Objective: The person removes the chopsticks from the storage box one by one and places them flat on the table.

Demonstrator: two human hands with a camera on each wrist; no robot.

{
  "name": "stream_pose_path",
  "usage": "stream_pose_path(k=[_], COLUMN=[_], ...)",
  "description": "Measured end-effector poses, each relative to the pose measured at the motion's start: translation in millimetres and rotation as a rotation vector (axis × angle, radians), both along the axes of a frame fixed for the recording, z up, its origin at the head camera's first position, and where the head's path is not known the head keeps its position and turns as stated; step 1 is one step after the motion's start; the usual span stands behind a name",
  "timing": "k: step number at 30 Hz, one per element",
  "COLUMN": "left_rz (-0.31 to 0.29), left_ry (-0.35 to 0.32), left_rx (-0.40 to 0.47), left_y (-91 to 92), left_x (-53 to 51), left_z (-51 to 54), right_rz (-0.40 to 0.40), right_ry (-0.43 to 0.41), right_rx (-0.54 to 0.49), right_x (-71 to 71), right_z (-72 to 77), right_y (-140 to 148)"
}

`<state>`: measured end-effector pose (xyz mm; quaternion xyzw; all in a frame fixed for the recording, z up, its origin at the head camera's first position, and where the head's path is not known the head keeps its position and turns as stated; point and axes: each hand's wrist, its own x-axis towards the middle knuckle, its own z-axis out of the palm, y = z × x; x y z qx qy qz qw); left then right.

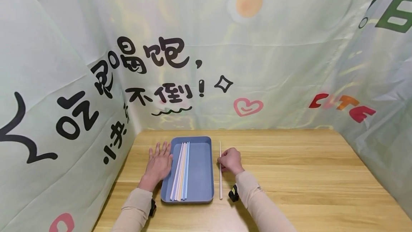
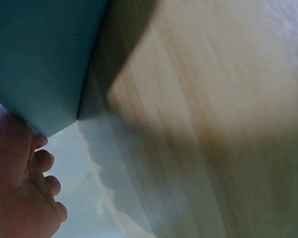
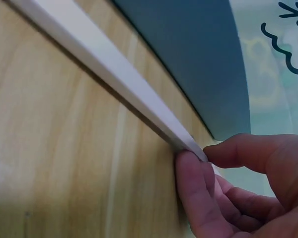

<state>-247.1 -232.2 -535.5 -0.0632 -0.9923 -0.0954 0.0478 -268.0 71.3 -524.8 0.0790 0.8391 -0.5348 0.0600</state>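
Observation:
A blue-grey rectangular tray [image 1: 201, 174] sits on the table, its outer wall [image 2: 39, 59] filling a corner of the left wrist view. Inside, along its left half, lie several pastel chopsticks [image 1: 181, 174] side by side, lengthwise. My left hand [image 1: 160, 166] rests against the tray's left side with fingers extended. To the right of the tray, my right hand [image 1: 231, 160] pinches a pale pinkish chopstick [image 1: 220, 185] between thumb and fingers. In the right wrist view this chopstick [image 3: 129, 82] runs roughly parallel to the tray wall, apart from it.
The wood-grain table [image 1: 305, 174] extends to the right of my right arm. Printed fabric [image 1: 283, 63] hangs behind the table and along both sides. Dark wrist cameras, such as the right one [image 1: 233, 193], sit beneath my cuffs.

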Motion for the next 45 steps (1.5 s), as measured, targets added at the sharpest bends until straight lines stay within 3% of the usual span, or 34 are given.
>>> stream_pose_path(k=[10,21,28,33,45], left_rz=[0.003,-0.007,-0.008,-0.004,0.008], left_ry=[0.008,0.016,0.005,0.0,0.0], left_rx=[0.003,-0.009,-0.003,-0.002,0.002], left_y=[-0.4,-2.2,-1.6,-1.7,-0.9], left_x=[-1.1,-2.0,-1.3,-1.5,-0.2], left_z=[-2.5,-1.1,-1.4,-2.4,-0.6], right_rz=[-0.006,0.018,0.015,0.009,0.086], right_ry=[0.03,0.078,0.033,0.04,0.065], right_rx=[0.069,0.127,-0.029,-0.066,-0.093], right_x=[-1.4,-1.4,-4.0,-4.5,-4.5], right_z=[-1.3,17.4,31.6,37.5,47.1], right_y=[-2.1,0.4,-7.1,-15.5,-45.1])
